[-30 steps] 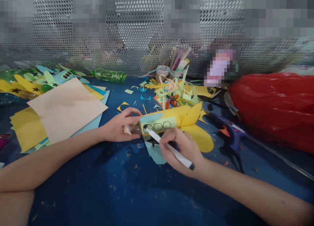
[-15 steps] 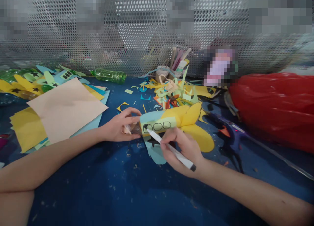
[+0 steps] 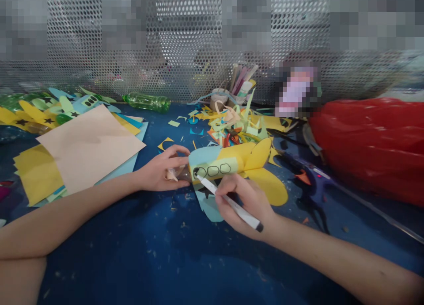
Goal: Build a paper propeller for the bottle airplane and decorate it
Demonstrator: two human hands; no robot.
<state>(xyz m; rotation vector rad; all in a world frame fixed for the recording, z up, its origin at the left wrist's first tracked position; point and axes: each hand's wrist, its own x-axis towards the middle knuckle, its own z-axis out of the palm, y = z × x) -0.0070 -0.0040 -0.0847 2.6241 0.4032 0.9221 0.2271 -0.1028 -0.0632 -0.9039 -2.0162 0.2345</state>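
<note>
A bottle covered in paper [image 3: 228, 154] lies on its side on the blue table, with yellow and light-blue paper fins and a black star. Around its clear neck end, at the left, the fingers of my left hand [image 3: 162, 168] are closed. My right hand [image 3: 245, 203] grips a white marker [image 3: 240, 211], black end toward my wrist. The marker's tip touches the leftmost of three outlined window shapes on a pale green strip [image 3: 217, 168]. Part of that first window is filled in black. The fingers of my right hand cover some of the lower paper.
Coloured paper sheets [image 3: 92, 148] are stacked at left, before several decorated paper-and-bottle pieces [image 3: 49, 110]. A green bottle [image 3: 147, 102] lies behind. Paper scraps [image 3: 232, 123], a purple glue gun [image 3: 316, 179] and a red plastic bag [image 3: 371, 146] surround the work. A perforated metal screen [image 3: 188, 26] stands behind.
The marker and my right hand have shifted very slightly at the first window. My left hand and the bottle stay in place.
</note>
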